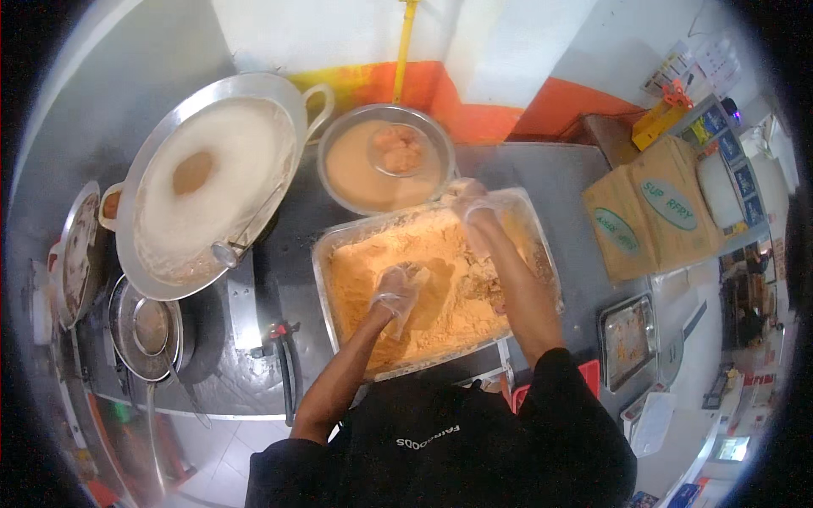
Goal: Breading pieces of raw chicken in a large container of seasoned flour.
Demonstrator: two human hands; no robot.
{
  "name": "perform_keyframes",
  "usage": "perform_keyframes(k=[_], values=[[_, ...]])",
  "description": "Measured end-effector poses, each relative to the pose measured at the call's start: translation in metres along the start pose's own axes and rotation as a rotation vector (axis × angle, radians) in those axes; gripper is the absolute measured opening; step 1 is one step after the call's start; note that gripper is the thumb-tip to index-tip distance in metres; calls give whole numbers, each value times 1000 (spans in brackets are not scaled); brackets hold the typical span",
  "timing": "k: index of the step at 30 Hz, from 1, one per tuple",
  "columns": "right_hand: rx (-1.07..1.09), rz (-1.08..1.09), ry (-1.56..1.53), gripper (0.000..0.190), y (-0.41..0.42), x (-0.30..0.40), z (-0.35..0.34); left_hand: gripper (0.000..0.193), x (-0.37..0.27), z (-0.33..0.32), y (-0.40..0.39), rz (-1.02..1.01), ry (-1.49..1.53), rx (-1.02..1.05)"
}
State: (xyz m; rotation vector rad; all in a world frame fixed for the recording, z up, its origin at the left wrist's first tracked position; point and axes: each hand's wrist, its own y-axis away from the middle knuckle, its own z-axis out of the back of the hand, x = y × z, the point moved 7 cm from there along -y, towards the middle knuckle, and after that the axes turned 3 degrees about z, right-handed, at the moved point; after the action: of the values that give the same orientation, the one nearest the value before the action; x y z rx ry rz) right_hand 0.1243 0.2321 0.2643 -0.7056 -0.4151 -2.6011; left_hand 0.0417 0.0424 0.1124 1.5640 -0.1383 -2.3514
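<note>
A large metal tray [321, 279] of orange-tinted breading flour [457, 324] lies in front of me. My left hand [399, 289], in a clear plastic glove, is low over the flour left of the tray's middle. Its fingers are partly hidden, and I cannot tell if they hold anything. My right hand [471, 202], also gloved, is at the tray's far rim, its fingers blurred and their contents unclear. Coated lumps [483, 282] lie in the flour beneath my right forearm. Behind the tray, a metal bowl of pale orange batter [349, 165] holds a strainer with raw meat pieces [399, 149].
A big two-handled wok of foamy liquid [216, 209] stands at left, a wire skimmer [225, 254] across its rim. Nearer sits a pot with strainers [151, 327]. At right are cardboard boxes [660, 209] and a shallow metal tray [627, 340]. A yellow pipe [404, 57] descends the wall.
</note>
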Motion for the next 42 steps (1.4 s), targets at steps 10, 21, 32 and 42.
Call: perform_keyframes(k=[10,21,32,42], values=[[-185,70,79,21,-27,-7,-19,40,22,3,-6,-29,163,-57],[-26,210,21,30,-47,-38,-40,39,-26,13,4,71,-49,5],[70,-24,-41,32,-29,-36,-28,33,-11,16,6,-126,-59,-133],[53,117,-117,24,-36,-41,-17,39,-7,12,1,-36,-24,-129]])
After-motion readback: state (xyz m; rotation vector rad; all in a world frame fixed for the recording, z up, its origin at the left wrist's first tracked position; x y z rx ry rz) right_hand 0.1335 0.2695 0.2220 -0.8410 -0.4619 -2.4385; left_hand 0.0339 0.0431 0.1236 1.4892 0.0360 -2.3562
